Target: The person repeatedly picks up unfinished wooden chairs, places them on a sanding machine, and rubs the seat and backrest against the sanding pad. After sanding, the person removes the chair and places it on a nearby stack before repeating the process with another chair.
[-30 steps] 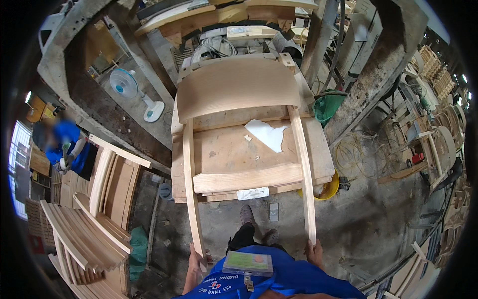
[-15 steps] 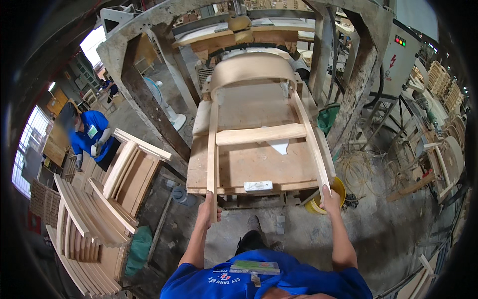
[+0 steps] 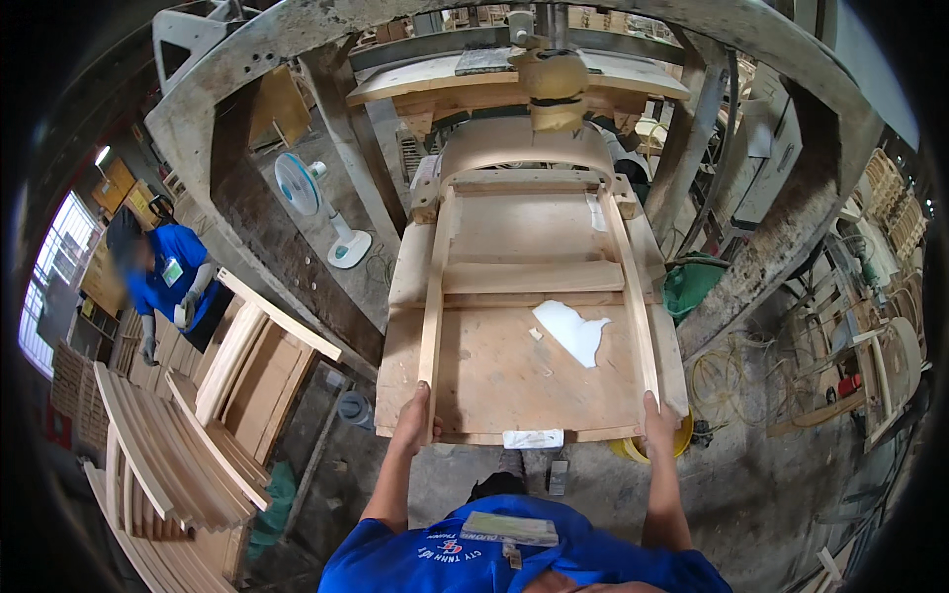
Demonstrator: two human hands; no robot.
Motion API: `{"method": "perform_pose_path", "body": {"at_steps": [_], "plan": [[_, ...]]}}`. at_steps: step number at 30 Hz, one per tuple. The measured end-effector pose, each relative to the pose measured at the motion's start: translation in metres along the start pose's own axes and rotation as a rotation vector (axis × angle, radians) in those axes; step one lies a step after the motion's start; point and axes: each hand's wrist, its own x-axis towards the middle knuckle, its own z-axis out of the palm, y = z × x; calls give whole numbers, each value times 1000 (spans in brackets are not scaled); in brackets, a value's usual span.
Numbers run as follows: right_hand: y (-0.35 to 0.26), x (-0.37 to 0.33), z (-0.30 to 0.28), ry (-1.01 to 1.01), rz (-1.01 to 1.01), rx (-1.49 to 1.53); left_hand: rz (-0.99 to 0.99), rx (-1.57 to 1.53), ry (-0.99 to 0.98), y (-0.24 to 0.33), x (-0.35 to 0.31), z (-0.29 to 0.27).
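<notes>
A pale wooden chair frame (image 3: 534,278) lies over a wooden board (image 3: 494,366). Its curved back rail is at the far end, with a crossbar between two long legs. My left hand (image 3: 412,420) is closed round the near end of the left leg, thumb on top. On the right leg's near end, my right hand (image 3: 657,427) has a similar grip. Above the curved rail hangs a rounded, tan block (image 3: 554,89), partly covering it. Inside the frame, a torn white scrap (image 3: 573,333) rests on the board. A whitish block (image 3: 533,439) sits at the board's front edge.
A heavy metal machine frame (image 3: 252,183) surrounds the board's far part. Left stand stacks of curved wooden parts (image 3: 163,445), with a co-worker (image 3: 173,272) behind them. A fan (image 3: 346,249) stands beyond the left post; a yellow bucket (image 3: 682,435) sits by my right hand.
The chair frame has slid away from me, farther onto the board, its curved rail now beneath the tan block. Both hands moved forward with it. The white scrap shows more fully.
</notes>
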Motion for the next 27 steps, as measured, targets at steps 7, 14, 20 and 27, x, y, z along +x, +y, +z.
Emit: {"method": "perform_pose_path", "body": {"at_steps": [7, 14, 20, 27], "plan": [[-37, 10, 24, 6, 85, -66, -25, 43, 21, 19, 28, -2], [-27, 22, 23, 26, 51, 7, -49, 14, -7, 20, 36, -1], [-37, 16, 23, 33, 124, 6, -70, 8, -16, 19, 39, -2], [-26, 21, 24, 70, 67, 11, -74, 6, -23, 22, 36, 1]]}}
